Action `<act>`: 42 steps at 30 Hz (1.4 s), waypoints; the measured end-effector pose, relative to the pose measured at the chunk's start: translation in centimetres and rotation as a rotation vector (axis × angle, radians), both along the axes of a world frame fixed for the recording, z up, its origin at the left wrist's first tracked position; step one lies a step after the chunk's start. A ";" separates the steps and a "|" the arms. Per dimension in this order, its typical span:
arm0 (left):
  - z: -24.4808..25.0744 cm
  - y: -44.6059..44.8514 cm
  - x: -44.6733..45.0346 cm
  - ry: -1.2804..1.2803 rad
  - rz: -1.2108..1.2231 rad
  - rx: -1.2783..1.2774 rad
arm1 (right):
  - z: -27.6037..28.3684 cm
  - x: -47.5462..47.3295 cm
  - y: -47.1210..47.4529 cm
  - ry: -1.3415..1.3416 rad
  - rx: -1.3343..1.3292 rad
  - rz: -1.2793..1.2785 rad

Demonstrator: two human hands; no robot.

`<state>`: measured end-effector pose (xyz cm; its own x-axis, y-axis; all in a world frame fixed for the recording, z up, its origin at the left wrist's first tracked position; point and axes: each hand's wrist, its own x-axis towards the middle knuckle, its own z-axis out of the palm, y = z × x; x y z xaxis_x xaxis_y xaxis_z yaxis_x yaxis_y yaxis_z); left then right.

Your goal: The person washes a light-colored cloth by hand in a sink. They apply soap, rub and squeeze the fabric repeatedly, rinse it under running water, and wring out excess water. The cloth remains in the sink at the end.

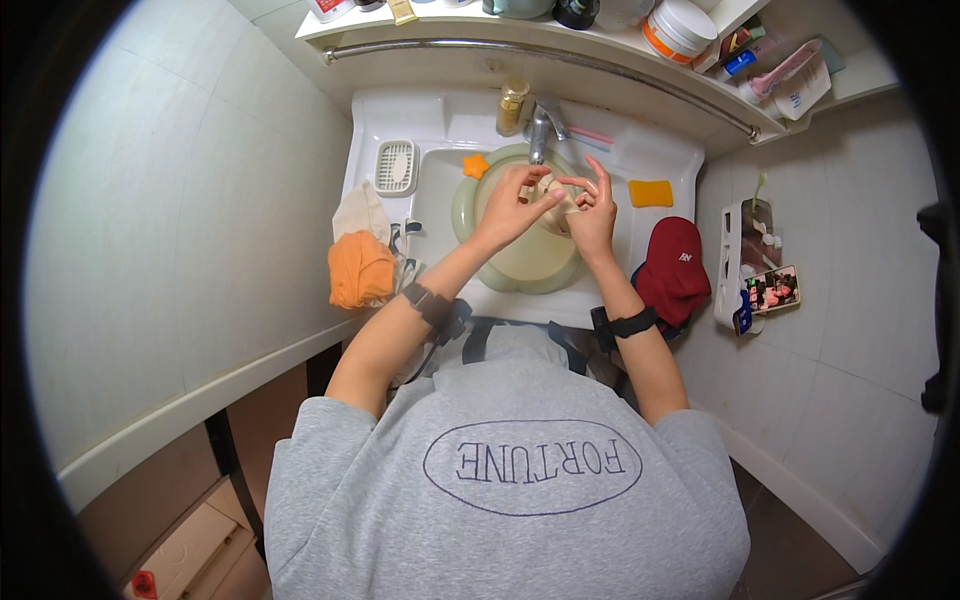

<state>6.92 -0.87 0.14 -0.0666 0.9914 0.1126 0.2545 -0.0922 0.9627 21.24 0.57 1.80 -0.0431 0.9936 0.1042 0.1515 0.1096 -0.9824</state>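
Observation:
Both hands are over a pale green plastic basin (463, 214) of cloudy water, which stands in the white washbasin (442, 161) under a chrome tap (538, 135). A wet beige cloth (555, 202) lies between the hands. My right hand (592, 206) has it against the palm, with thumb and index finger raised. My left hand (521, 199) curves over the cloth's other side, fingertips at it; whether it grips is hard to tell. An orange star-shaped item (475, 166) is at the basin's upper left rim. A yellow-orange sponge or bar (650, 193) sits on the right ledge.
At left are a soap dish (396, 166), a cream cloth (361, 214) and an orange cloth (361, 270). A red cap (679, 259) rests on the right edge. A gold bottle (512, 109) stands beside the tap. A metal rail (525, 49) runs below a shelf; a phone (774, 289) is at right.

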 end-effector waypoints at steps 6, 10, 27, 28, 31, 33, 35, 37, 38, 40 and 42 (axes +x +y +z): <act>-2.8 0.5 -1.3 -0.364 0.074 -0.301 | -0.4 1.2 0.4 -0.010 0.066 -0.014; -4.9 -1.2 -3.3 -0.134 0.129 -0.387 | -0.9 2.4 0.8 0.070 0.098 -0.031; 5.2 1.0 0.1 0.450 -0.095 0.422 | 2.4 3.6 1.2 -0.090 -0.006 0.275; 5.5 1.1 -0.1 0.407 -0.118 0.473 | 2.3 3.8 1.3 -0.117 -0.057 0.325; 6.3 1.2 0.1 0.369 -0.223 0.467 | 1.9 4.4 1.6 0.257 -0.153 0.463; 6.9 1.0 0.3 0.403 -0.249 0.413 | 1.4 5.5 1.8 0.319 -0.226 0.556; 7.5 0.6 0.7 0.462 -0.224 0.370 | 0.7 6.5 1.7 0.465 -0.367 0.661; 8.3 0.9 0.7 0.489 -0.167 0.426 | -0.3 7.5 1.0 0.691 -0.576 0.769; 8.8 1.1 0.9 0.453 -0.140 0.390 | -1.0 7.5 0.7 0.553 -0.539 0.753; 9.6 1.4 1.3 0.350 -0.101 0.317 | -2.5 6.5 -0.3 0.343 -0.542 0.661; 10.4 1.8 2.2 0.213 -0.075 0.244 | -3.2 5.2 -0.7 0.217 -0.558 0.590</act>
